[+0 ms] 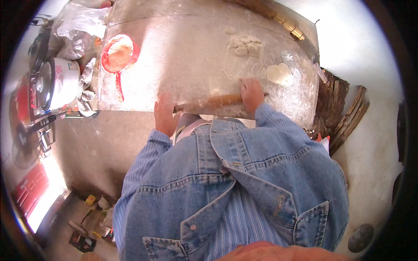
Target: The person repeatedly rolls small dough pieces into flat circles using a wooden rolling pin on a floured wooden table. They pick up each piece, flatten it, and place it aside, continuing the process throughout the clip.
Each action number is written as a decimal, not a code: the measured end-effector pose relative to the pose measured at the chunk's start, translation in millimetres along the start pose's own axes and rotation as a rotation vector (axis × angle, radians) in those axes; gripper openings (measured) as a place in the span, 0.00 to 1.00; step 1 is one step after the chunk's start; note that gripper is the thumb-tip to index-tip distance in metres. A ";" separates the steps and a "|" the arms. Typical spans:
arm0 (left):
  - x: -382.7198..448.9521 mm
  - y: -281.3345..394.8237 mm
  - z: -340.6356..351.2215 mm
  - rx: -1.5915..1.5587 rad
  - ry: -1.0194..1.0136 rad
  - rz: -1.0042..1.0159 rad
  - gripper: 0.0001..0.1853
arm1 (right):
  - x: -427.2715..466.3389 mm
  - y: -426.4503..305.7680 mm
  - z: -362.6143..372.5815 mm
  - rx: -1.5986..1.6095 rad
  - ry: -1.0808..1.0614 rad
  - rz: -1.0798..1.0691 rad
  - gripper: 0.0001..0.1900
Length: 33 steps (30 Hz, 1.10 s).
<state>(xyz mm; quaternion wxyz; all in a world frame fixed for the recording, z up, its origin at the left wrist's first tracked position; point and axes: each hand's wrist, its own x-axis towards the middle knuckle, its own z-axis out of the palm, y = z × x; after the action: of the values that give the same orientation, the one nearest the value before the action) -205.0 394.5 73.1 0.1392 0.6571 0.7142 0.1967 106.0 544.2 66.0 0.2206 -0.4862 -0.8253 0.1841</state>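
A wooden rolling pin lies along the near edge of a floured board, blurred in its middle. My right hand is closed around its right part, with the tip sticking out beyond. My left hand is at the pin's left end, fingers extended; whether it grips the end is not clear. Right of and above my right hand lie overlapping flat dough rounds. Farther back is a cluster of small dough pieces. Pale flour marks the board between the pin and that cluster.
At the board's left stands a red long-handled strainer or ladle holding flour. Beyond it are a white pot with a lid and plastic bags. A rolled reed mat borders the back right; split wood leans at the right.
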 end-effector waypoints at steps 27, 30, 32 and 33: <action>-3.7 20.3 -2.9 0.032 0.104 0.021 0.14 | 24.0 -36.2 14.8 0.125 -0.075 -0.124 0.11; -10.4 27.2 -5.1 0.017 0.126 0.013 0.14 | 45.8 -50.4 21.8 0.038 -0.245 -0.240 0.11; -14.4 27.4 -7.2 0.016 0.128 0.020 0.14 | 41.0 -45.0 15.4 -0.070 -0.345 -0.184 0.10; -17.1 27.5 -7.7 0.014 0.118 0.013 0.14 | 36.7 -39.3 9.6 -0.128 -0.397 -0.154 0.10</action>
<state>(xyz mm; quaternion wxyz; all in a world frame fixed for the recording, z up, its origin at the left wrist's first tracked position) -182.6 378.3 91.6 0.0909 0.6501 0.7182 0.2308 56.7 557.8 85.1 0.0360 -0.3889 -0.8972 0.2059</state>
